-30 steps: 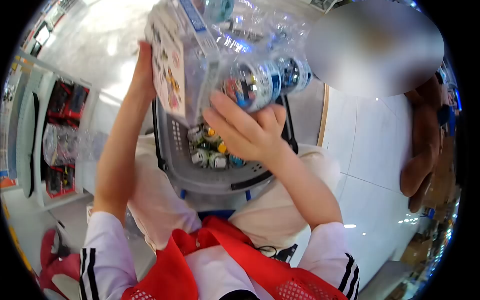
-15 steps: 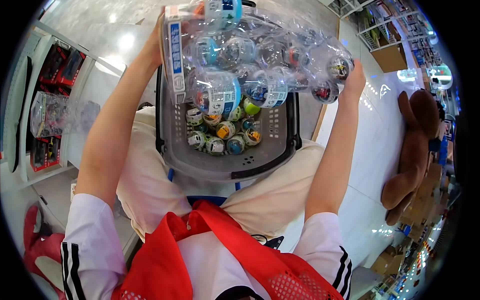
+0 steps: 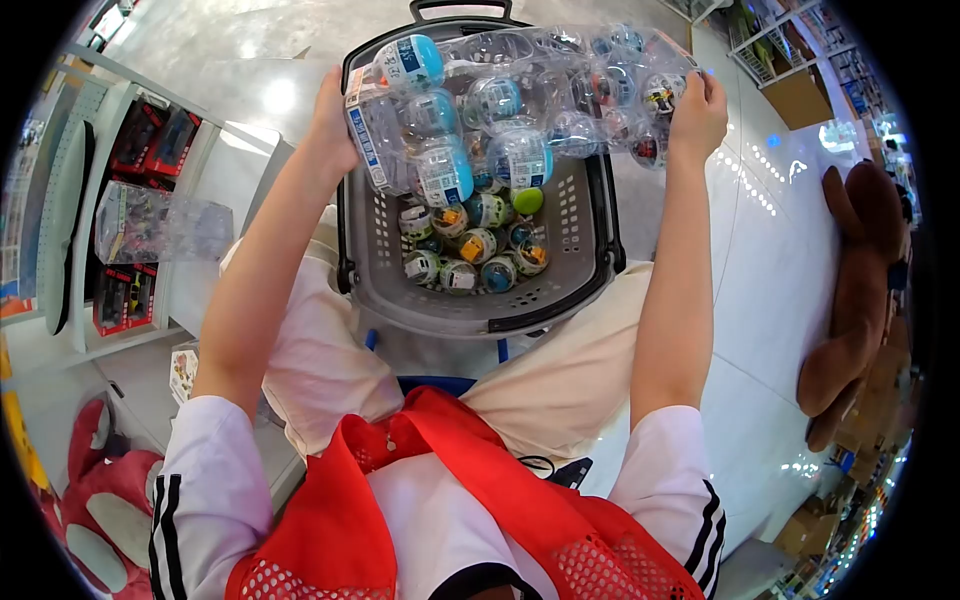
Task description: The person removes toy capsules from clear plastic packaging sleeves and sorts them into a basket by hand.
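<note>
The left hand (image 3: 334,128) grips the printed end of a long clear plastic container (image 3: 545,95), while the right hand (image 3: 697,118) grasps its opposite end, fingers bent over the corner. The container lies sideways between the two hands, above the far part of a grey shopping basket (image 3: 440,314), and its right end reaches past the basket's side. Clear capsules with pale blue caps (image 3: 523,158) cluster toward its left and middle, and darker-filled capsules (image 3: 649,150) gather near the right hand; which of them sit inside the plastic is hard to tell. Down in the basket, smaller round capsules (image 3: 478,246) with yellow, white, blue and green contents lie in a loose pile, partly overlapped by the container. The basket stands in front of the person's cream trousers (image 3: 570,385), between the knees.
</note>
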`<state>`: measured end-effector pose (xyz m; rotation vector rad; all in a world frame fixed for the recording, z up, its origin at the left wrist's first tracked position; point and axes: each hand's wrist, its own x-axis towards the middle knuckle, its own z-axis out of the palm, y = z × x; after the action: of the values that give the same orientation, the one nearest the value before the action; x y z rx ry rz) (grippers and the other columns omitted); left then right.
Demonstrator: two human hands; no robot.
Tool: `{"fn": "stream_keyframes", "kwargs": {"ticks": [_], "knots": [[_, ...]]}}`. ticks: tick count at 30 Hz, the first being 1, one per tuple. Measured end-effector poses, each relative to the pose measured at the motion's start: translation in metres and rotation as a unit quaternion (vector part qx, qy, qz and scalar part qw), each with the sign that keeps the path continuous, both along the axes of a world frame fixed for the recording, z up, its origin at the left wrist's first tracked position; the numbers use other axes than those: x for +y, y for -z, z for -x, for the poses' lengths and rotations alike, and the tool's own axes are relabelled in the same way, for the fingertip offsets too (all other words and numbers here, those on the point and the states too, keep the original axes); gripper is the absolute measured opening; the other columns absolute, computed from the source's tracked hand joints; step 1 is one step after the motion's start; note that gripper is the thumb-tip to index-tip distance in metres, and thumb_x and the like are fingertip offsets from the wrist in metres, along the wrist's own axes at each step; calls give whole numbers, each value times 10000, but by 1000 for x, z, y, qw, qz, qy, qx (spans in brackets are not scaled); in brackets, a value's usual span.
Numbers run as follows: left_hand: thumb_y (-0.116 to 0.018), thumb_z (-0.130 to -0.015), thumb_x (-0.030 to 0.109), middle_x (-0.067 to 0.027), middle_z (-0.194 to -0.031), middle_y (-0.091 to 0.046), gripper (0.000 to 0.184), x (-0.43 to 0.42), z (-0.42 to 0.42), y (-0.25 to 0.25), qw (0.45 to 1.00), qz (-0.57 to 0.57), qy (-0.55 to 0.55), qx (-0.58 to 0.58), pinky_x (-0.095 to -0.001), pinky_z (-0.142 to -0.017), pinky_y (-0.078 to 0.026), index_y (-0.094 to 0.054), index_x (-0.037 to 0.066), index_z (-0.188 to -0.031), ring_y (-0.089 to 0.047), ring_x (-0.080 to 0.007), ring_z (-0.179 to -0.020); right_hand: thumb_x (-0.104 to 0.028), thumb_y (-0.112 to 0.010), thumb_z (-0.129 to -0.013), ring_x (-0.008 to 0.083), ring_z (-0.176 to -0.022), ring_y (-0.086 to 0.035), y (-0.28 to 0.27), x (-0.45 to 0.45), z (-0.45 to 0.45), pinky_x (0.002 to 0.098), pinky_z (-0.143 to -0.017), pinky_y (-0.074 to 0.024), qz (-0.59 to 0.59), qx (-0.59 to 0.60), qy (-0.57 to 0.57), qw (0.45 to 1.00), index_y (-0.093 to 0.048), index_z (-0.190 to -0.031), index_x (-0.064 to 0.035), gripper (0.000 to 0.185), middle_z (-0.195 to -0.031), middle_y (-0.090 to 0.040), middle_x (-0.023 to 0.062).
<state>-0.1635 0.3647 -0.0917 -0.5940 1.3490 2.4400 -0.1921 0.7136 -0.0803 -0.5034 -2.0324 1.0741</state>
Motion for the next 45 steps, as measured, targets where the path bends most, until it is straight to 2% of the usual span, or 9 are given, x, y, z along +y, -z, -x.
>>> {"fn": "stream_keyframes", "kwargs": {"ticks": [8, 10, 13, 18, 24, 29, 35, 40, 45], "knots": [[-295, -909, 461, -195, -1269, -479, 662, -40, 5, -20, 994, -20, 4, 106, -402, -1016, -334, -353, -70, -1301, -473, -298, -1161, -120, -537, -871, 147, -934, -530, -3, -20, -8, 252, -829, -413, 228, 116, -235, 938, -497, -1167, 59, 348, -1046, -559, 76], [-310, -910, 452, -161, -1258, -498, 630, -48, 8, -24, 991, 11, -12, 134, -397, -1007, -342, -366, -31, -1312, -475, -267, -1158, -135, -556, -852, 157, -920, -539, 4, -26, -2, 261, -803, -428, 193, 94, -243, 946, -490, -1173, 42, 372, -1052, -563, 87], [-378, -898, 450, -119, -1073, -586, 492, -64, 24, -10, 987, 44, -4, 156, -361, -875, -440, -527, 34, -1116, -568, -226, -982, -149, -572, -835, 171, -954, -533, 14, -35, 3, 276, -817, -427, 186, 62, -239, 951, -462, -1199, 34, 422, -1092, -552, 100], [-454, -887, 411, -57, -973, -596, 352, -62, 32, -2, 977, 122, -8, 177, -325, -819, -456, -553, 98, -1015, -579, -176, -897, -172, -582, -827, 193, -971, -535, 18, -39, 11, 299, -848, -419, 125, 70, -189, 972, -449, -1212, 34, 457, -1098, -551, 113], [-492, -886, 345, -32, -885, -570, 262, -72, 61, 21, 965, 159, -25, 206, -295, -722, -442, -561, 93, -911, -550, -132, -809, -260, -565, -844, 174, -928, -552, 20, -13, 28, 281, -833, -419, 85, -63, -231, 967, -481, -1183, 28, 454, -1060, -570, 98], [-467, -907, 328, -27, -844, -560, 266, -73, 71, 24, 960, 194, -40, 196, -280, -697, -438, -564, 82, -872, -545, -124, -798, -405, -490, -890, 167, -989, -559, 3, -6, 30, 306, -824, -445, 314, -168, -295, 887, -506, -1210, -37, 488, -1097, -579, 68], [-450, -926, 284, -40, -916, -578, 260, -67, 65, 9, 966, 124, -15, 225, -281, -697, -475, -520, 58, -1035, -571, -127, -828, -363, -494, -883, 182, -1050, -532, -1, -6, 28, 344, -884, -413, 337, -126, -343, 868, -486, -1228, -14, 491, -1155, -553, 80], [-461, -924, 250, -42, -973, -580, 337, -59, 62, 6, 946, 158, -41, 280, -298, -759, -481, -458, 29, -1179, -573, -130, -886, -305, -566, -835, 152, -901, -537, 16, 10, 37, 281, -784, -404, 283, -124, -325, 894, -565, -1124, -33, 397, -1026, -585, 40], [-475, -919, 284, -55, -1021, -558, 385, -54, 57, 14, 933, 243, -100, 245, -307, -835, -444, -441, 31, -1208, -543, -145, -957, -287, -606, -808, 134, -908, -502, 11, 2, 30, 273, -763, -386, 214, -154, -302, 916, -568, -1128, -56, 397, -1008, -558, 24]]}}
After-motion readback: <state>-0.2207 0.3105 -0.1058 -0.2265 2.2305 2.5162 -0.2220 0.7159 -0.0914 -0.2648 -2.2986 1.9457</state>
